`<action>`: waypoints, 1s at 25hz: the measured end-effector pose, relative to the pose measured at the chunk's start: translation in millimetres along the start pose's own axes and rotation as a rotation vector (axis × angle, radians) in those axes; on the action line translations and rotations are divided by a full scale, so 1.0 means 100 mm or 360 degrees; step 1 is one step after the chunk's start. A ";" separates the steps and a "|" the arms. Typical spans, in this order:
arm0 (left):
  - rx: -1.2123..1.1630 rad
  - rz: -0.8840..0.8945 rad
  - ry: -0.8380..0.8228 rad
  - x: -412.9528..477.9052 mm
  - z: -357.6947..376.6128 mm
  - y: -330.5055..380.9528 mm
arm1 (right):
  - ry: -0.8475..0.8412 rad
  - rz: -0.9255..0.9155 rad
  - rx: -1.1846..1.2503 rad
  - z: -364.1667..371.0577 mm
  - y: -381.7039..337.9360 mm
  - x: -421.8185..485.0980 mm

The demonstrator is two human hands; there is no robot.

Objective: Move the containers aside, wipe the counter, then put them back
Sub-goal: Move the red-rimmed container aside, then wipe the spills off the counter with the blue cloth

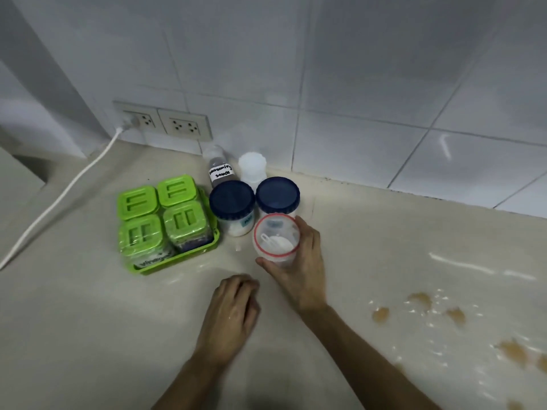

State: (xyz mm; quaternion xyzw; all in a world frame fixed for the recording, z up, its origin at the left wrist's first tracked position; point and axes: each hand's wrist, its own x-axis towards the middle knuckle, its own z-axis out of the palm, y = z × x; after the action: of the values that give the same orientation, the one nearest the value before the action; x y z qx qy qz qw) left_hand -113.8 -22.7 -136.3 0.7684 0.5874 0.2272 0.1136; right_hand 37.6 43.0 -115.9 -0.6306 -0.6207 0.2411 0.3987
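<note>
Right hand (pixel 299 261) wrapped around red-rimmed container (pixel 276 239) (white contents), near the counter's (pixel 88 335) back edge, just beside two blue-lidded jars (pixel 232 201). Left hand (pixel 232 315) empty, fingers loosely curled, nearer the front edge.

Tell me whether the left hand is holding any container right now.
No: the left hand rests empty on the counter, while the right hand grips the red-rimmed container.

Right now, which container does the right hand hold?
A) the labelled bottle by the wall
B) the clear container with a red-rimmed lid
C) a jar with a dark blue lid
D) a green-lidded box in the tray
B: the right hand wraps around the clear container with a red-rimmed lid; the other containers stand untouched.
</note>
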 end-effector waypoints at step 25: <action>-0.0340 0.0989 -0.0393 -1.23 0.83 2.97 | 0.0104 0.0592 -0.0615 -3.53 1.39 -3.27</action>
State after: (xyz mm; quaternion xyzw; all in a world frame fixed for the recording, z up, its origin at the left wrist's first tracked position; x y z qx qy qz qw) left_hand 153.9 -216.3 -103.8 0.9160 0.2803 0.2163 0.1890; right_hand 364.8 -335.6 -90.2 -0.8057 -0.5154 0.1669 0.2396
